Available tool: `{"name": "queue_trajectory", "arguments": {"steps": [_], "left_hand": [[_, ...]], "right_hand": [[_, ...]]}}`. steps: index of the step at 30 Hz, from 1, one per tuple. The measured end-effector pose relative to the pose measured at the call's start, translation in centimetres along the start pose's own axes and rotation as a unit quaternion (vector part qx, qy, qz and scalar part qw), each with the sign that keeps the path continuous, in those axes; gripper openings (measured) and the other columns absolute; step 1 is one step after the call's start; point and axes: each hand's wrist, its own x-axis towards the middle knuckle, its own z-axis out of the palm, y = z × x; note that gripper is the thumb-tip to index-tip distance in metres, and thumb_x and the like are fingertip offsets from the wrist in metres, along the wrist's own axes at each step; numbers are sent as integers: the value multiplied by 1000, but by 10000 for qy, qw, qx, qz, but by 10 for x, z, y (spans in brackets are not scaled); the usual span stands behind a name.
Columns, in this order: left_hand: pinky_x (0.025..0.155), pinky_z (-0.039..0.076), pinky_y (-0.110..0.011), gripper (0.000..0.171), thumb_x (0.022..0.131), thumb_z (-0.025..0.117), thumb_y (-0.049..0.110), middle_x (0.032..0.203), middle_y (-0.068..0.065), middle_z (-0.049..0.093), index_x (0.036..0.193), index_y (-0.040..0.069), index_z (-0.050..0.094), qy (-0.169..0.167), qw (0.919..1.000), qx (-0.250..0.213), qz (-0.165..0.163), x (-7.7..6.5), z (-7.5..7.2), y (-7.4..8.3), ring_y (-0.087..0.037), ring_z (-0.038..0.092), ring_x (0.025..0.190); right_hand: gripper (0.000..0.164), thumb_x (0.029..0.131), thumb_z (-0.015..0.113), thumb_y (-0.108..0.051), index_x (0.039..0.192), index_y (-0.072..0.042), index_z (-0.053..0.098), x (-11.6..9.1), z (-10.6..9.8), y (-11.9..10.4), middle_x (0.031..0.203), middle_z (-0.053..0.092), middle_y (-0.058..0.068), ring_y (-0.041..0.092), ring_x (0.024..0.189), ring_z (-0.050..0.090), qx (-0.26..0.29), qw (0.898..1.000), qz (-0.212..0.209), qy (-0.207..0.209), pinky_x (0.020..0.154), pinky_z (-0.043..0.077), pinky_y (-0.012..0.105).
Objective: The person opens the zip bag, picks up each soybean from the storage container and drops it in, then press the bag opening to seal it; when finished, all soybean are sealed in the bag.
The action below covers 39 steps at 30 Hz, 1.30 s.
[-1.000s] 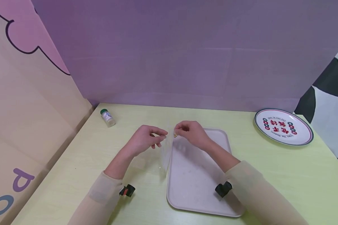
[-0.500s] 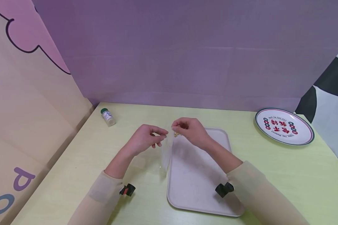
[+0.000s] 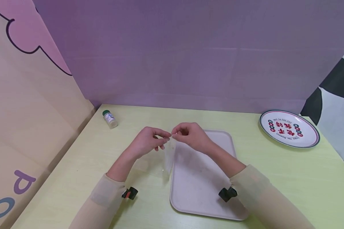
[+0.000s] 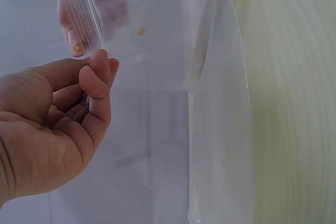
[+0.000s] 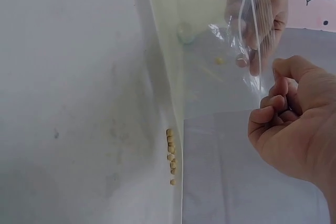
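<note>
A clear zip bag (image 3: 168, 159) hangs upright beside the tray's left edge. My left hand (image 3: 149, 141) pinches the bag near its zip mouth, as the left wrist view shows with the ribbed strip (image 4: 86, 14) above the fingertips. My right hand (image 3: 190, 136) is at the same mouth, its fingertips almost meeting the left ones. A small yellow soybean (image 4: 79, 48) shows at the right fingertips through the film. Another soybean (image 5: 219, 61) appears within the bag. Several soybeans (image 5: 171, 149) lie in a row along the tray's edge in the right wrist view.
A pale rectangular tray (image 3: 200, 190) lies under my right forearm. At the back left, a small green-capped bottle (image 3: 110, 119) lies on its side. A white plate (image 3: 289, 129) with red lettering is at the back right. A purple panel (image 3: 172, 57) closes off the table's far edge.
My right hand has moved left, from over the tray's far left corner to the bag's mouth beside the left fingertips. The left hand and the bag have stayed in place.
</note>
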Motion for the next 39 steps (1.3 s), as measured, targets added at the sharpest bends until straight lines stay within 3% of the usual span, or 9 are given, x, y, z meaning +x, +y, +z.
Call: {"name": "queue_trajectory", "arguments": {"steps": [5,12,19,22,26,30,34,39], "left_hand": [[79,55,-53,26,97,69,11,110,-6,72,123,9,74,-7,10000,8,-14,0,0,0,-42,68,85],[70,56,-36,28,97,69,11,109,-5,72,124,7,73,-5,10000,1,-6,1,-1,0,-41,68,85],[76,57,-47,27,97,69,10,110,-5,72,123,7,74,-2,10000,31,-71,1,-1,0,-40,68,86],[78,56,-50,25,97,69,10,111,-5,73,121,9,75,3,10000,48,-86,0,-1,1,-40,68,86],[79,55,-52,23,97,69,10,111,-4,73,119,11,76,13,9999,64,-98,0,-1,2,-39,68,84],[78,55,-52,22,97,69,10,111,-4,72,118,11,76,9,9999,69,-103,1,-1,2,-39,68,84],[79,55,-52,23,97,69,10,113,-7,72,119,11,76,-10,9999,66,-123,1,-1,2,-40,68,85],[79,55,-52,23,97,69,10,113,-6,72,119,11,76,-20,9999,46,-149,1,0,0,-39,69,86]], "right_hand": [[8,95,70,-10,100,-7,75,1,1,1,75,54,3,18,71,49,15,10000,23,-22,61,41,27],[6,94,70,-11,98,-11,75,1,1,0,75,55,4,18,71,49,-38,10000,38,28,60,40,28],[11,97,70,-17,103,-8,75,4,-2,3,82,62,7,24,77,55,-82,9996,-22,263,67,48,34],[16,99,68,-21,106,-8,74,6,-6,7,92,67,8,30,85,59,102,9986,3,512,76,51,42],[23,101,65,-25,110,-5,73,10,-12,16,100,68,6,30,87,57,484,9955,269,772,77,49,42],[27,101,64,-25,113,-2,71,14,-17,27,90,60,10,22,76,49,813,9918,618,768,73,45,40],[30,102,64,-22,116,4,68,17,-20,37,79,54,5,16,70,46,984,9892,853,672,71,44,36],[31,101,64,-20,117,7,67,20,-19,49,75,52,4,16,69,45,849,9894,982,655,68,42,34]]}}
